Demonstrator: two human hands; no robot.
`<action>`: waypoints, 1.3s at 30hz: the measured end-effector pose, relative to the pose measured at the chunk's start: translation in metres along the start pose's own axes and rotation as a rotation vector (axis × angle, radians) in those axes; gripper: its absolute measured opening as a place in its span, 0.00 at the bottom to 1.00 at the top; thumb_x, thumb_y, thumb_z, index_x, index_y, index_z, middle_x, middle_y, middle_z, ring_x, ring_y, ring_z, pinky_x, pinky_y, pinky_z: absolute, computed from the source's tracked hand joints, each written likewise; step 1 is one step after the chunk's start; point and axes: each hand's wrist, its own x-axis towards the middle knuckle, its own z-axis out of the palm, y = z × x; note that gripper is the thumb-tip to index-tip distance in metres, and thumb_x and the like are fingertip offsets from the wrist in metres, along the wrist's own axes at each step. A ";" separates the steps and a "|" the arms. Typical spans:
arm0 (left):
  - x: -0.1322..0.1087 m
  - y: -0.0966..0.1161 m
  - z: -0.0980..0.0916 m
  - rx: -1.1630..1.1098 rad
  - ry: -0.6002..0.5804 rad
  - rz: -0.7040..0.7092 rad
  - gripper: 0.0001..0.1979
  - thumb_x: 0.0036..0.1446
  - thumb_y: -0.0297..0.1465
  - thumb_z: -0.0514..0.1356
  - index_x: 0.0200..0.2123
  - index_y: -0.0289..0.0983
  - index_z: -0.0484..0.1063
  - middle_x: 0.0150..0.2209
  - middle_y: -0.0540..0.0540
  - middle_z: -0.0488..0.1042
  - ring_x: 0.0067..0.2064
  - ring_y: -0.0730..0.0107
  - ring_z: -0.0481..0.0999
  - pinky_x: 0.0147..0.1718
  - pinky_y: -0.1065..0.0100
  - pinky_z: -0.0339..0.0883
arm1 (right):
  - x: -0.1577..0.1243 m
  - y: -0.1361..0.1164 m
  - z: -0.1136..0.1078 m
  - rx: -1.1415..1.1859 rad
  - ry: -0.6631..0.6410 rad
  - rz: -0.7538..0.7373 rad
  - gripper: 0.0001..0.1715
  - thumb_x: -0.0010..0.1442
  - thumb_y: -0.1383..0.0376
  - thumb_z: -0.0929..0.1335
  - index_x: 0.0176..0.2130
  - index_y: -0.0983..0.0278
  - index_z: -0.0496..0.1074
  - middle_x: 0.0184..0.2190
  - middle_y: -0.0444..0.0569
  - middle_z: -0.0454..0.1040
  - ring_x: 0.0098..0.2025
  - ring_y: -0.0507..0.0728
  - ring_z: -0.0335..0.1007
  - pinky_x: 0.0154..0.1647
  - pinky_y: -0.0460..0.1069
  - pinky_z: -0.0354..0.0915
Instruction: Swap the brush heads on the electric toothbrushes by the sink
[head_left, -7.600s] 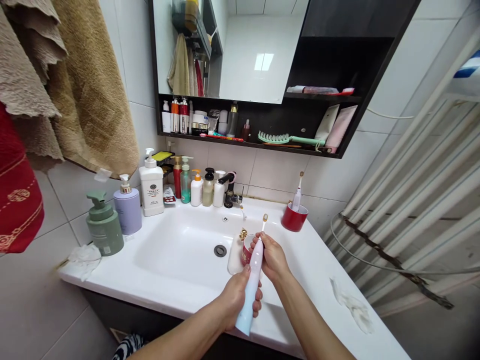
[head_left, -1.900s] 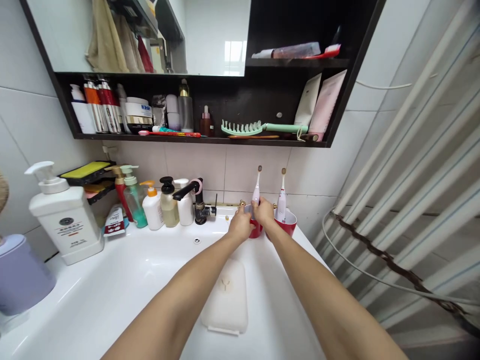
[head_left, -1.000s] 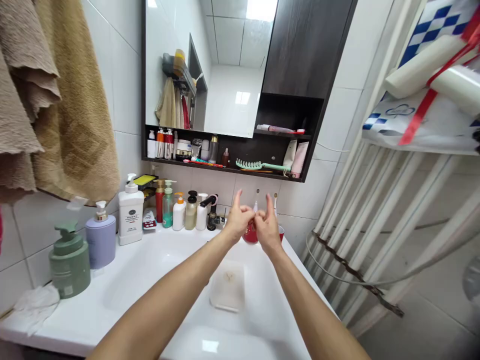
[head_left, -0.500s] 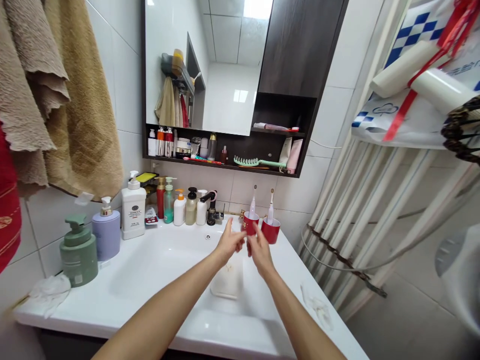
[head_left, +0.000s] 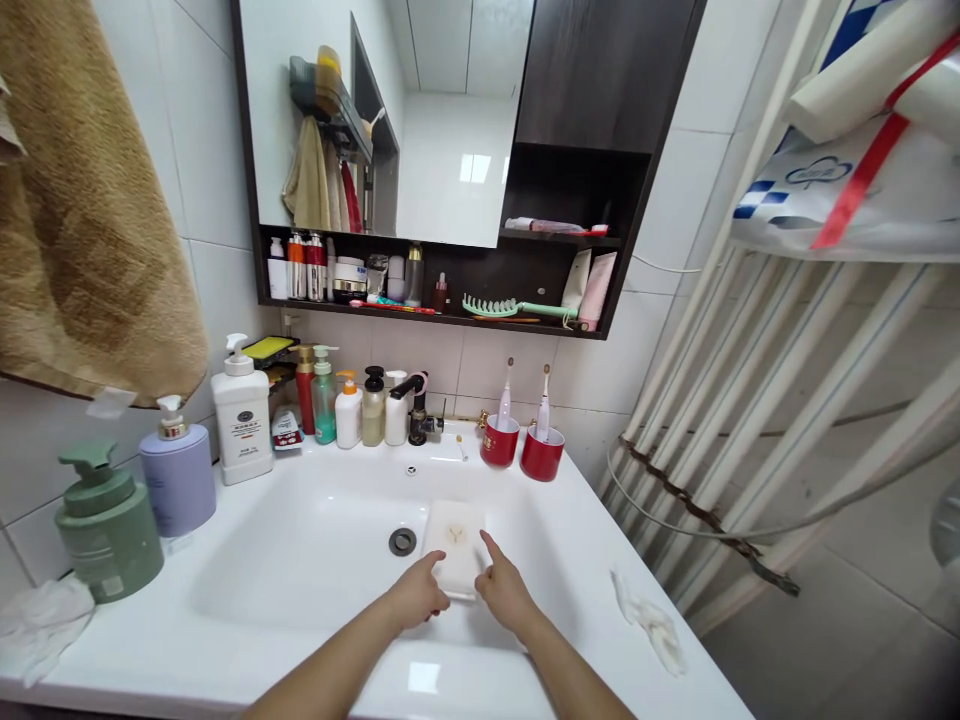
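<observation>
1. As both forearms enter from the bottom centre of the frame, the left hand (head_left: 420, 600) and the right hand (head_left: 506, 595) sit side by side over the near part of the white sink basin (head_left: 300, 560).
2. Left hand: fingers loosely curled, thumb pointing towards the near edge of a white rectangular box (head_left: 455, 530). It grasps nothing. Whether it touches the box cannot be told.
3. Right hand: index finger extended up and to the left beside the lower right corner of the box, other fingers folded in. It grasps nothing.
4. White rectangular box: lies flat inside the basin at lower centre of the frame, just right of the drain (head_left: 402, 541).
5. Rear of the worktop (head_left: 600, 540), centre of the frame: two red cups (head_left: 499, 445) stand just beside each other, each holding an upright electric toothbrush (head_left: 506, 385). A black faucet (head_left: 417, 405) stands to their left.
6. Left of the faucet: a row of small bottles, then a white pump bottle (head_left: 241, 425), a purple pump bottle (head_left: 178, 485) and a green pump bottle (head_left: 107, 525) running towards the lower left.
7. Upper left of the frame: a tan towel (head_left: 90, 220) hangs against the tiled wall.
8. Upper centre: a mirror cabinet whose dark shelf (head_left: 450, 318) carries toiletries and a green comb (head_left: 510, 307).
9. Lower right: a crumpled tissue (head_left: 652, 625) lies on the worktop.
</observation>
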 end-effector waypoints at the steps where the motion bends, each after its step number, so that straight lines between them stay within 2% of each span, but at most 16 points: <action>1: 0.000 0.000 0.000 0.012 -0.008 -0.004 0.34 0.31 0.19 0.54 0.47 0.32 0.50 0.12 0.60 0.54 0.13 0.83 0.53 0.15 0.77 0.44 | -0.001 -0.001 0.000 0.004 -0.009 -0.012 0.38 0.39 0.75 0.56 0.52 0.69 0.43 0.12 0.36 0.52 0.17 0.48 0.51 0.20 0.43 0.53; 6: 0.000 -0.003 -0.001 0.056 -0.030 -0.004 0.36 0.33 0.17 0.51 0.50 0.34 0.46 0.13 0.59 0.54 0.14 0.84 0.53 0.16 0.77 0.44 | -0.005 -0.003 0.001 -0.005 -0.002 -0.033 0.38 0.40 0.75 0.56 0.52 0.68 0.42 0.13 0.36 0.51 0.17 0.48 0.49 0.21 0.43 0.52; 20: 0.006 -0.012 -0.001 0.102 -0.014 0.024 0.36 0.33 0.17 0.51 0.50 0.34 0.44 0.14 0.59 0.53 0.14 0.84 0.53 0.15 0.77 0.44 | -0.008 -0.002 0.002 0.011 -0.007 -0.039 0.38 0.40 0.75 0.56 0.52 0.67 0.41 0.13 0.37 0.53 0.18 0.48 0.51 0.22 0.43 0.53; 39: 0.007 -0.015 -0.001 0.040 0.011 0.057 0.39 0.33 0.19 0.54 0.51 0.35 0.40 0.13 0.60 0.52 0.14 0.84 0.51 0.15 0.77 0.43 | -0.007 -0.001 0.002 0.012 0.003 -0.042 0.39 0.39 0.75 0.56 0.53 0.69 0.40 0.12 0.36 0.53 0.17 0.48 0.52 0.23 0.43 0.54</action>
